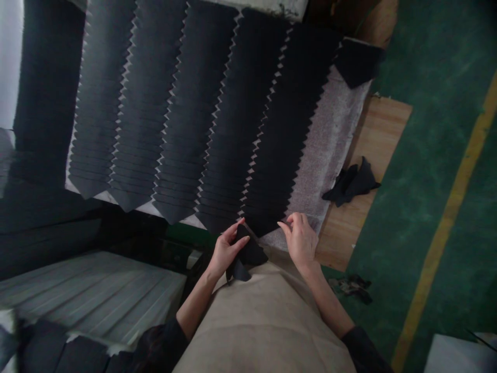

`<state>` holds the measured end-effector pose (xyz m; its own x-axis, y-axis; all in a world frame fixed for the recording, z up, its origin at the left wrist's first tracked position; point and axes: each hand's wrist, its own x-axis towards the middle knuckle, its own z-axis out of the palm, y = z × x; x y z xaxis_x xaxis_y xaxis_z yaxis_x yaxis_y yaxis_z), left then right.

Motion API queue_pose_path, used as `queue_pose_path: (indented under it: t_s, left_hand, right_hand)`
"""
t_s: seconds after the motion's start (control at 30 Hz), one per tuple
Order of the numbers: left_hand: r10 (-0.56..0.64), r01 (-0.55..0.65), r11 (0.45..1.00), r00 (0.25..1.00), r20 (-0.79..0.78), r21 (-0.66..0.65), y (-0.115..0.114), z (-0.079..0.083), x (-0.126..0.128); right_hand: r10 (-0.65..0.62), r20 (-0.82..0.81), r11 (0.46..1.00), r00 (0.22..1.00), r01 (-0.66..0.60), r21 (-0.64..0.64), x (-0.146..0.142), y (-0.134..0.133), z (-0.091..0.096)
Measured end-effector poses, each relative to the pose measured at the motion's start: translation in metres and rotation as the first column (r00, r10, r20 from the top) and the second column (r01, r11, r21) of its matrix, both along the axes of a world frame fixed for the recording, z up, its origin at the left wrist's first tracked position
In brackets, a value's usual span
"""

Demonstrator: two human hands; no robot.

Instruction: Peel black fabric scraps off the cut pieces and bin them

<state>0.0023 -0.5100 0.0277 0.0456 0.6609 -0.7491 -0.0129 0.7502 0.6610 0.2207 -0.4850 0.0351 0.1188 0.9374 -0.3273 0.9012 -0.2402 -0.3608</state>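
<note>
My left hand grips some dark fabric pieces between thumb and fingers, and they hang in front of the beige apron. Close to the near corner of the rightmost row, my right hand is closed in a pinch. A thin dark edge shows at its fingertips; whether it is a loose piece or the row's corner, I cannot tell. Ahead of both hands lie several rows of overlapping dark fabric pieces with zigzag edges, on a pale speckled sheet.
Right of the rows, a crumpled dark scrap rests on a wooden board. More scraps lie on the green floor, which has a yellow line. A pale ridged panel stands at the lower left.
</note>
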Motion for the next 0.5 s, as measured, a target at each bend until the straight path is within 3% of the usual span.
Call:
queue_pose_path:
  t_s: [0.1,0.2,0.3,0.5]
  left_hand:
    - [0.013,-0.013,1.0,0.999,0.042,-0.002,0.0,0.004,0.0]
    - [0.009,-0.009,1.0,0.998,0.07,0.0,-0.001,0.008,0.001]
    - [0.006,-0.006,1.0,0.997,0.082,-0.012,-0.003,0.01,0.002]
    - [0.004,0.006,0.997,0.992,0.127,-0.08,-0.01,0.01,0.0]
  right_hand:
    - [-0.046,-0.268,0.998,0.962,0.033,-0.054,-0.007,-0.008,0.006]
    - [-0.055,-0.533,0.978,0.844,-0.061,-0.198,-0.025,-0.017,0.011]
    - [-0.022,-0.576,0.965,0.817,-0.134,-0.226,-0.042,-0.025,0.01]
    - [-0.176,-0.574,0.953,0.8,-0.008,-0.304,-0.046,-0.032,0.002]
